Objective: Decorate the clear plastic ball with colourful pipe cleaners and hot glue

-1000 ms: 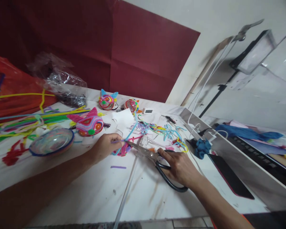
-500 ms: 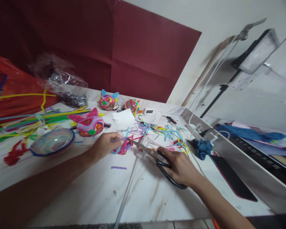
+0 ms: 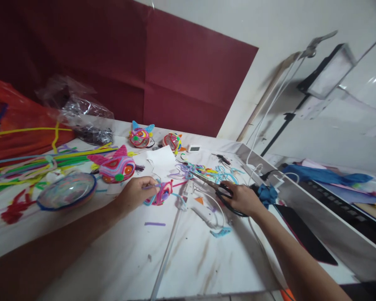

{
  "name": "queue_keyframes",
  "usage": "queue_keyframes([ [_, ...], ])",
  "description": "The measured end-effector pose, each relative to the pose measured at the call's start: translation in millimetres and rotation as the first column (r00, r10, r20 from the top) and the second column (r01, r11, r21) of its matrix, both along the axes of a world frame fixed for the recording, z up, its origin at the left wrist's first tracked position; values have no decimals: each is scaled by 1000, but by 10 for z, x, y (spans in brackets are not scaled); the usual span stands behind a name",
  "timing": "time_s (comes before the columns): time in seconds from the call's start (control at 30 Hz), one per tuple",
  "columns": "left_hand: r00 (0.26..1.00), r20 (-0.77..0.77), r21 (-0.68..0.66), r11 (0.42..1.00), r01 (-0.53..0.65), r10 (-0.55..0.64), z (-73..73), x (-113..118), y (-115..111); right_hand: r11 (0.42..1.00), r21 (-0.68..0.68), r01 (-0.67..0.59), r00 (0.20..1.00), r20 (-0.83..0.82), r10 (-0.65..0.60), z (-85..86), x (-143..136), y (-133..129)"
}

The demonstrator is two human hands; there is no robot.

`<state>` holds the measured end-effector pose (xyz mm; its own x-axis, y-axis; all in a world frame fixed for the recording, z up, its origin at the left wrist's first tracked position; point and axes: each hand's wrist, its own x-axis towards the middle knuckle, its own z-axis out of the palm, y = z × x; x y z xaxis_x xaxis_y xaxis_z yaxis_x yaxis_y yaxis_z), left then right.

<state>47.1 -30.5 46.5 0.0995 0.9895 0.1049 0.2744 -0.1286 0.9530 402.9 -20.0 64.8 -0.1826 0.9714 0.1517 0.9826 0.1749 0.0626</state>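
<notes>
My left hand is closed in a pinch on a thin purple pipe cleaner. Beside its fingertips is a small pink craft piece with purple and light blue parts; the fingers partly hide it. My right hand grips the black handles of a pair of scissors, whose blades point left over a tangle of coloured pipe cleaner pieces. Just below the scissors lies a white glue gun, with a long clear glue stick running toward the front edge.
At left stand a pink striped animal-like mask and a clear domed piece. Pipe cleaners lie behind them. Two smaller masks stand farther back. A black phone-like slab lies at right, by a raised ledge.
My right hand has drawn the scissors up and right, away from the pink craft piece and my left hand. The glue gun beneath is now uncovered. My left hand stays almost in place.
</notes>
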Motion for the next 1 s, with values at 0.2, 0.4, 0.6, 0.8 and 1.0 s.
queue_keyframes([
  [0.2,1000,23,-11,1000,4,-4,28,6,-10,999,-27,18,1000,27,-17,-117,86,155],
  [0.4,1000,26,0,1000,12,-12,-29,-6,-1,998,-55,17,996,83,-12,-178,135,227],
  [0.6,1000,17,-4,1000,26,-26,-41,-9,3,985,138,-102,993,-45,110,61,-120,97],
  [0.8,998,-61,53,998,27,-24,14,10,-45,891,179,-417,718,-536,444,312,-1035,-167],
  [1.0,993,-88,97,992,84,-75,32,22,-88,860,16,-510,623,-683,381,292,-1619,-140],
])
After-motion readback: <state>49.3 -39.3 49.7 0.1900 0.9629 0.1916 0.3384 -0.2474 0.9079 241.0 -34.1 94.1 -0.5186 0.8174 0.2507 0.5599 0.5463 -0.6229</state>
